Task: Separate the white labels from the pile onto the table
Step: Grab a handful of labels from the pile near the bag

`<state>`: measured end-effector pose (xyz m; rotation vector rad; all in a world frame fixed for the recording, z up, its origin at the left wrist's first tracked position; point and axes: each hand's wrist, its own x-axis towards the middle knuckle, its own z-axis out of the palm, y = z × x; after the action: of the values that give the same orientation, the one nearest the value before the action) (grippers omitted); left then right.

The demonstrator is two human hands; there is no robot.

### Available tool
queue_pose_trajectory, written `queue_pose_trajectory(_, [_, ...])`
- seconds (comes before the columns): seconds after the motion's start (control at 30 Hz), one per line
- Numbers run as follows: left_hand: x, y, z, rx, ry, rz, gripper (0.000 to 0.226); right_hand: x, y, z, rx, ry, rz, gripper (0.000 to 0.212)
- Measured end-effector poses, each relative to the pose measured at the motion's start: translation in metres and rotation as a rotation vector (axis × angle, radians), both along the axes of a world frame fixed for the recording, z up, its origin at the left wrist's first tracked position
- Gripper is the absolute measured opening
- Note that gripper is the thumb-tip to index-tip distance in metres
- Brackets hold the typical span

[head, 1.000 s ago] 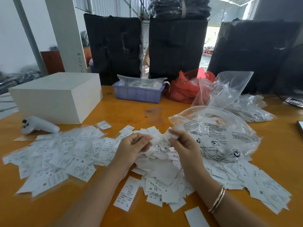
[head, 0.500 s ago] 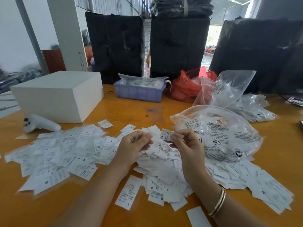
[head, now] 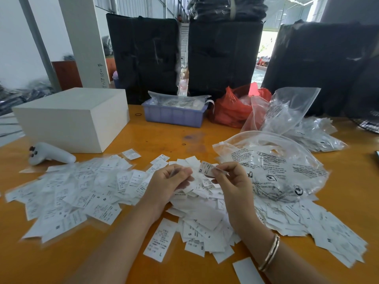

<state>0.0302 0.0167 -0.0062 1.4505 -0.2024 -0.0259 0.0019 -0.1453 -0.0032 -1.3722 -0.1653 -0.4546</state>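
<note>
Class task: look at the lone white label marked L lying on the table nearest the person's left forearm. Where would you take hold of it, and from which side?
Pinch the L label at its near short end, coming from above on the person's side. It lies flat on the orange table, a long strip; that end juts clear of the pile, while its far end lies close to the other labels.

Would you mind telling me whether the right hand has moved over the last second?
Yes. The right hand has lifted a label off the pile, rising slightly towards the printed clear bag, which lies where it was.
</note>
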Motion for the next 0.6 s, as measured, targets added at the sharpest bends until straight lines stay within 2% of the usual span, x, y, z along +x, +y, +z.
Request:
queue_pose_trajectory(0.1, [-0.0003, 0.0003, 0.0006, -0.009, 0.003, -0.004, 0.036, -0.0007, -0.0009, 0.0013, 0.02, 0.0, -0.013, 0.022])
queue_pose_trajectory(0.5, [-0.0016, -0.0011, 0.0013, 0.02, 0.014, -0.039, 0.034, -0.0026, 0.0009, 0.0011, -0.134, -0.033, -0.037, 0.017])
queue_pose_trajectory(0.6, [-0.001, -0.0006, 0.0005, 0.024, -0.004, -0.021, 0.037, -0.0018, 0.0005, 0.0014, -0.05, -0.017, -0.033, 0.016])
